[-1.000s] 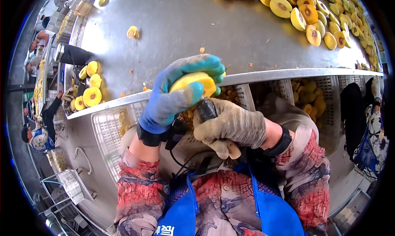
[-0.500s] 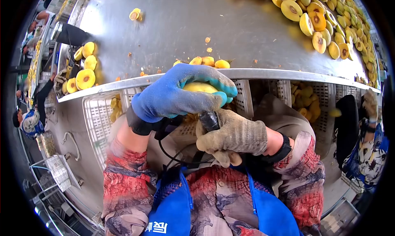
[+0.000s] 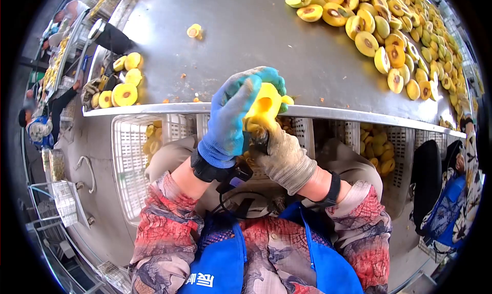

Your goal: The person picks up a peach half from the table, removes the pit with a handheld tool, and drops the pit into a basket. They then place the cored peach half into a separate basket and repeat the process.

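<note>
My left hand (image 3: 225, 122), in a blue and teal glove, is wrapped round a yellow peach half (image 3: 267, 97). Its cut face shows a hollow in the middle. Just below, my right hand (image 3: 288, 158), in a worn beige glove, grips a black-handled tool (image 3: 260, 140) close against the fruit; its working end is hidden. Both hands are near the front edge of a metal table (image 3: 246, 53). Part of another yellow piece (image 3: 287, 100) shows just right of the left fingertips.
A big heap of peach halves (image 3: 397, 33) covers the table's right side. Several halves (image 3: 124, 95) lie at the left corner beside a dark cylinder (image 3: 114, 39). White crates (image 3: 129, 171) with fruit stand under the front edge. Co-workers are at both sides, one at right (image 3: 451, 196).
The peach half now shows its hollowed cut face, which my left hand covered before. Both hands have come closer together, the left one more upright. The head view has shifted somewhat.
</note>
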`<state>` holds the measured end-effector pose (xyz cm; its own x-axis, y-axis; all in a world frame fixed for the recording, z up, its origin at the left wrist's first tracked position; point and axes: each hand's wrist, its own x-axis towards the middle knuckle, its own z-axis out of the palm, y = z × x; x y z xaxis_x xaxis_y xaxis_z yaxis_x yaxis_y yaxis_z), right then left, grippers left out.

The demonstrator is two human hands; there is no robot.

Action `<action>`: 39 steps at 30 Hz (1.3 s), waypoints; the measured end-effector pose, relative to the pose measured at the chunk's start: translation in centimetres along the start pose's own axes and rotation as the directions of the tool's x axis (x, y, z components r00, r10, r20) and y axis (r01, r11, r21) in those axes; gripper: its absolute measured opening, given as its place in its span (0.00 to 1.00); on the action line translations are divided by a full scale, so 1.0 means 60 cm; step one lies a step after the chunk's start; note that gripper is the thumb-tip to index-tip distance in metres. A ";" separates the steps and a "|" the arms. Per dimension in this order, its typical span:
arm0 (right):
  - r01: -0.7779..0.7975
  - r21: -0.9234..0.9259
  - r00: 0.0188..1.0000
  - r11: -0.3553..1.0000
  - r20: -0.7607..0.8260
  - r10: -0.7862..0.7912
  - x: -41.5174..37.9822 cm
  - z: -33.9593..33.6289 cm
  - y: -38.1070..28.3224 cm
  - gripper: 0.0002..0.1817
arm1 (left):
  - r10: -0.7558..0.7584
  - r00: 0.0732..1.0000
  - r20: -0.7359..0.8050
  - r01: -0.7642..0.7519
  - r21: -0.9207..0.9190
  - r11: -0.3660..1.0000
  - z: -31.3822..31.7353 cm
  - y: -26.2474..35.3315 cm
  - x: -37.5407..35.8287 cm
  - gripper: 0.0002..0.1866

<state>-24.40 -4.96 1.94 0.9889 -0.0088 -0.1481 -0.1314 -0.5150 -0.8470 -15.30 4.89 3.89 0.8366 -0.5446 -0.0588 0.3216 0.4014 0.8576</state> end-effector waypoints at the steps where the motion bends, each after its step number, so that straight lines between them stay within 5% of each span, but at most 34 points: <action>1: 0.055 -0.102 0.998 0.993 0.031 -0.052 0.001 -0.001 0.003 0.24 | 0.010 1.000 -0.026 -0.011 -0.055 0.998 -0.003 0.001 -0.002 0.24; 2: 0.114 -0.201 0.993 0.973 0.067 -0.102 0.004 0.001 0.008 0.23 | 0.019 0.998 -0.053 -0.025 -0.109 0.994 -0.006 0.003 -0.005 0.25; 3: 0.203 -0.064 0.979 0.977 0.006 -0.203 0.005 0.009 0.014 0.22 | 0.010 0.997 -0.073 -0.019 -0.135 0.991 -0.011 0.010 -0.006 0.25; 6: 0.183 -0.216 0.981 0.959 0.103 -0.164 -0.003 0.001 0.014 0.21 | 0.059 0.983 -0.173 -0.093 -0.199 0.976 -0.025 0.044 -0.025 0.24; 7: 0.221 -0.416 0.970 0.882 0.188 -0.154 0.007 0.009 0.032 0.10 | 0.258 0.946 -0.199 -0.256 0.035 0.966 -0.044 0.053 -0.032 0.22; 9: 0.293 -0.762 0.932 0.577 0.363 0.006 0.005 0.023 0.051 0.09 | 0.388 0.856 -0.341 -0.308 0.266 0.914 -0.074 0.097 -0.069 0.23; 10: 0.223 -0.725 0.906 0.652 0.401 0.136 0.009 0.038 0.094 0.09 | 0.490 0.843 -0.223 -0.228 0.677 0.700 -0.114 0.127 -0.097 0.20; 11: 0.248 -0.737 0.881 0.629 0.441 0.169 -0.001 0.040 0.106 0.09 | 0.545 0.836 -0.058 -0.143 0.937 0.319 -0.162 0.159 -0.121 0.18; 12: 0.278 -0.742 0.851 0.610 0.485 0.202 -0.005 0.041 0.108 0.10 | 0.453 0.819 -0.351 0.013 0.802 0.597 -0.195 0.183 -0.140 0.17; 14: 0.263 -0.632 0.909 0.729 0.415 0.032 -0.007 0.009 0.062 0.10 | 0.461 0.887 0.034 0.057 0.981 -0.184 -0.339 0.223 -0.171 0.17; 16: 0.286 -0.653 0.921 0.701 0.389 -0.013 -0.008 0.007 0.052 0.09 | 0.415 0.904 -0.100 0.029 0.984 0.174 -0.266 0.233 -0.118 0.19; 18: 0.234 -0.660 0.916 0.714 0.396 0.067 -0.009 0.009 0.039 0.09 | 0.394 0.902 0.176 -0.204 0.979 0.030 -0.201 0.209 -0.035 0.25; 19: 0.255 -0.663 0.940 0.703 0.342 -0.019 -0.017 0.023 0.050 0.08 | 0.329 0.891 0.313 -0.279 0.949 -0.147 -0.155 0.196 0.012 0.27; 23: 0.260 -0.630 0.957 0.731 0.272 -0.107 -0.028 0.017 0.051 0.05 | 0.180 0.843 0.508 -0.463 0.853 -0.241 0.029 0.108 0.204 0.37; 25: 0.199 -0.680 0.973 0.705 0.222 -0.061 -0.025 0.030 0.070 0.04 | 0.097 0.731 0.676 -0.616 0.714 -0.333 0.085 0.053 0.313 0.41; 30: 0.108 -0.646 0.971 0.755 0.231 0.059 0.007 0.032 0.102 0.06 | -0.129 0.721 0.681 -0.662 0.622 -0.418 0.175 -0.061 0.491 0.43; 32: 0.094 -0.651 0.971 0.754 0.226 0.074 0.011 0.017 0.101 0.08 | -0.255 0.768 0.587 -0.640 0.688 -0.343 0.159 -0.094 0.540 0.43; 33: 0.093 -0.642 0.973 0.761 0.221 0.067 0.012 0.006 0.094 0.08 | -0.326 0.738 0.591 -0.650 0.753 -0.107 0.154 -0.092 0.546 0.37; 36: 0.120 -0.623 0.975 0.773 0.222 0.027 0.005 0.014 0.092 0.07 | -0.303 0.798 0.522 -0.579 0.803 -0.141 0.125 -0.086 0.514 0.34; 39: 0.182 -0.588 0.958 0.788 0.287 -0.007 -0.006 0.004 0.073 0.07 | -0.301 0.852 0.428 -0.412 0.903 0.118 0.068 -0.061 0.456 0.27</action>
<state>-25.34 -7.02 -1.86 0.9287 0.2410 -0.2819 0.1170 -0.9116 -0.3941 4.62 -14.51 1.24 0.4262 -0.9002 -0.0896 -0.7076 -0.3934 0.5870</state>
